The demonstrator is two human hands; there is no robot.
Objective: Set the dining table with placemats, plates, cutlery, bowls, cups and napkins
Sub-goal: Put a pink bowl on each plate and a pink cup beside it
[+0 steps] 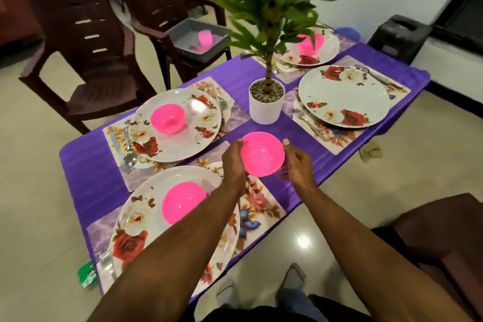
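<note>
bowls step in hand. both hands carry one pink bowl point(262, 153) above the purple table point(86, 172), near its middle, just in front of the white plant pot point(265, 106). left hand point(233, 162) cups the bowl's left rim with curled fingers, right hand point(296, 161) holds the right rim, thumb up on the edge. bowl is off the surface as far as i can tell, tilted a bit toward the camera.

state of the settings: near plate point(146, 217) has a pink bowl point(183, 202) on it, far-left plate point(175, 125) has one too point(167, 118), far-right corner plate point(311, 52) shows something pink on it, partly hidden by the plant leaves, probably a bowl. right plate point(345, 95) is bare, so that's likely the target.

next move, my read: carry the bowl right and forward past the plant pot without clipping the leaves, set it down upright near the plate's middle, release both hands. plate is glossy so bowl could slide if dropped off-centre.

cups and napkins not on the table yet. a grey bin point(198, 36) on the chair point(162, 8) holds pink items, likely the cups.
</note>
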